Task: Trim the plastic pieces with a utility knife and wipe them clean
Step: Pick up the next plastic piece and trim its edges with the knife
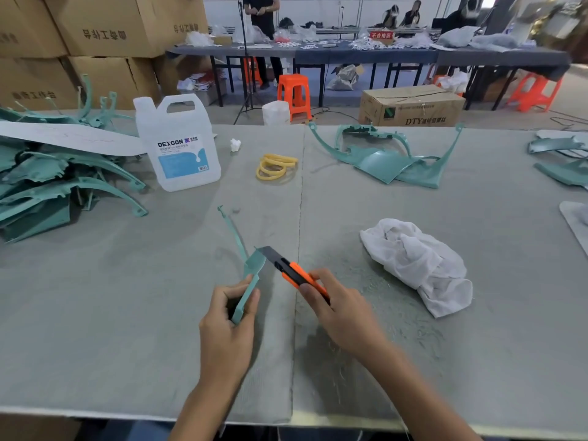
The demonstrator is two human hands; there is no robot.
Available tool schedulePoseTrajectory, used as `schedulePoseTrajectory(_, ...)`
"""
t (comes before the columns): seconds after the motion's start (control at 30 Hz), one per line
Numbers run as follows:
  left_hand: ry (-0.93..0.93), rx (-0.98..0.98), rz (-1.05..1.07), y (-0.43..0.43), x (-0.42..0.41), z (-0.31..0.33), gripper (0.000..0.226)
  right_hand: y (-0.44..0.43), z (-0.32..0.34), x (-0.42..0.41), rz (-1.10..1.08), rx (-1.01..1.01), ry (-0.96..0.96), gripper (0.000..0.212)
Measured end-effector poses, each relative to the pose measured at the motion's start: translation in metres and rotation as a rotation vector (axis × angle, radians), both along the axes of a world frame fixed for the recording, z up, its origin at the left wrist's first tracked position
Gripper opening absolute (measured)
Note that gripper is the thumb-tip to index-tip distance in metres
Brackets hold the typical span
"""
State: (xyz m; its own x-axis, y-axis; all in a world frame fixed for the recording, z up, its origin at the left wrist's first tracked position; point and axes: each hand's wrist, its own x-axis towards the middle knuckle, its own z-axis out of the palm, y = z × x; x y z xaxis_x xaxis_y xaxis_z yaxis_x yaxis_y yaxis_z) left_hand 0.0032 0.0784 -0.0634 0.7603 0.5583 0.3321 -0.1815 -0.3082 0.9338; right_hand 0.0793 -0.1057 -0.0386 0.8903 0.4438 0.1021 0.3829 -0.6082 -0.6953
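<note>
Grey felt covers the table (127, 313), and just past its near edge the left hand (227, 316) curls fingers and thumb round the lower end of a teal plastic piece (251, 275), holding it upright above the felt with a thin arm of it slanting up and away. The right hand (340, 313) grips the orange utility knife (297, 273), whose dark blade is out and touches the top edge of the piece. Fine shavings (397, 316) lie on the felt beside the right wrist. Right of the hands a crumpled white cloth (416, 262) rests on the table. Farther back lie a bunch of yellow bands (276, 167), a clear jug (178, 144) with a blue label, a heap of teal pieces (47, 186) at the left and a few trimmed-looking teal parts (388, 157) at the right. Beyond the table stand cardboard boxes (105, 27) and an orange stool (294, 93)
</note>
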Motion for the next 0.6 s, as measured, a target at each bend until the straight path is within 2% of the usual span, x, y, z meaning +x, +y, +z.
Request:
schedulePoseTrajectory(0.1, -0.003, -0.006, 0.03, 0.001, 0.0, 0.0, 0.018, 0.008, 0.006, 0.007, -0.052, -0.046, -0.045, 0.026)
schedulePoseTrajectory(0.17, 0.002, -0.008, 0.033, 0.001, -0.001, -0.001, 0.023, 0.01, 0.009, 0.003, -0.053, 0.019, -0.049, 0.026)
schedulePoseTrajectory(0.27, 0.016, -0.02, 0.042, 0.003, 0.0, -0.002, 0.029, 0.008, 0.012, -0.01, 0.073, 0.134, 0.008, 0.022)
schedulePoseTrajectory(0.37, 0.024, -0.022, 0.042, 0.003, 0.0, -0.001, 0.032, 0.007, 0.011, -0.016, 0.153, 0.099, 0.026, 0.024)
schedulePoseTrajectory(0.5, 0.026, -0.011, 0.091, 0.003, 0.0, 0.001, 0.027, 0.01, 0.007, 0.0, 0.022, -0.02, -0.091, 0.025)
schedulePoseTrajectory(0.6, 0.011, -0.014, 0.111, 0.004, 0.001, 0.005, 0.026, 0.008, 0.001, 0.012, -0.088, -0.097, -0.087, 0.024)
